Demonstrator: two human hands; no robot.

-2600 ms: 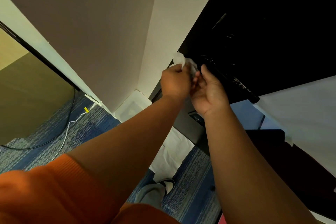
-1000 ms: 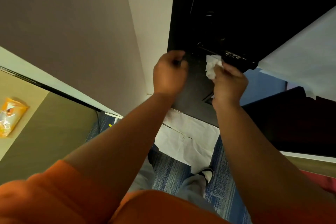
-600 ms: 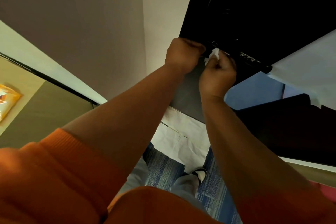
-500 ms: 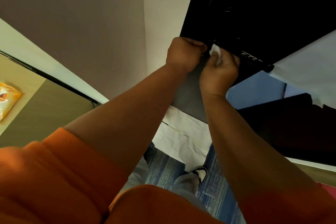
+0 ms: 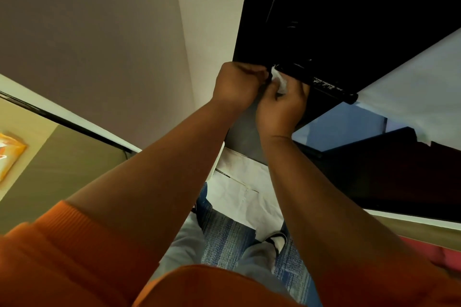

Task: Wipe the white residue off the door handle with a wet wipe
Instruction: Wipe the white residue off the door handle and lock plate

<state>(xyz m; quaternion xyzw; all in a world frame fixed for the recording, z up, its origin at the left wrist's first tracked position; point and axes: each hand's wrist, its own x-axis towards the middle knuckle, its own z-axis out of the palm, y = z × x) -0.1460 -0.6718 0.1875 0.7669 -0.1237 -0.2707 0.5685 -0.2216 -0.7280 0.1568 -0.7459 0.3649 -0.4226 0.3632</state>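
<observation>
A black door handle (image 5: 321, 82) runs along the dark door (image 5: 336, 20), with white residue streaks showing near its right end. My right hand (image 5: 282, 104) holds a crumpled white wet wipe (image 5: 279, 78) against the handle's left part. My left hand (image 5: 237, 85) is curled at the door's edge right beside the handle's left end; what its fingers hold is hidden.
Beige wall (image 5: 99, 32) rises on the left. White paper (image 5: 242, 182) lies on the blue carpet (image 5: 224, 234) below the door, near my shoe (image 5: 277, 239). An orange packet (image 5: 10, 154) lies on a tan surface at far left. A white sheet (image 5: 411, 87) hangs at right.
My right hand with the wipe has slid left along the handle toward my left hand. The left hand has stayed at the door's edge.
</observation>
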